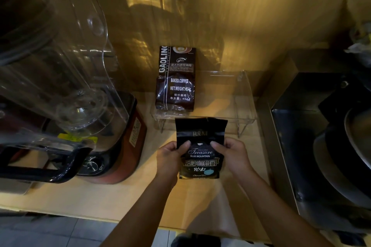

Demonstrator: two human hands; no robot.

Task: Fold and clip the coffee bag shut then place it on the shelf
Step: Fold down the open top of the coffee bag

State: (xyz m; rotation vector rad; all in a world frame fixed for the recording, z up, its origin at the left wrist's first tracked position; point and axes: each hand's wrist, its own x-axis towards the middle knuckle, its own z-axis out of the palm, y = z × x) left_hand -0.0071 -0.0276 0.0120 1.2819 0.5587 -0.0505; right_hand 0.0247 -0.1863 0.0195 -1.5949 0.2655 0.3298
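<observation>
A black coffee bag (200, 140) labelled "Treasure Blue Mountain" stands upright in front of me, its top edge unfolded and open. My left hand (170, 158) grips its left side, thumb on the front. On the bag's right side my right hand (233, 155) holds it the same way. Just behind the bag stands a clear acrylic shelf (248, 106) on the wooden counter (100, 194). No clip is visible.
A dark brown "Baked Coffee" bag (175, 78) stands on the shelf's left part against the wall. A blender with a clear cover and red base (80, 86) fills the left. A steel machine (321, 146) stands close on the right.
</observation>
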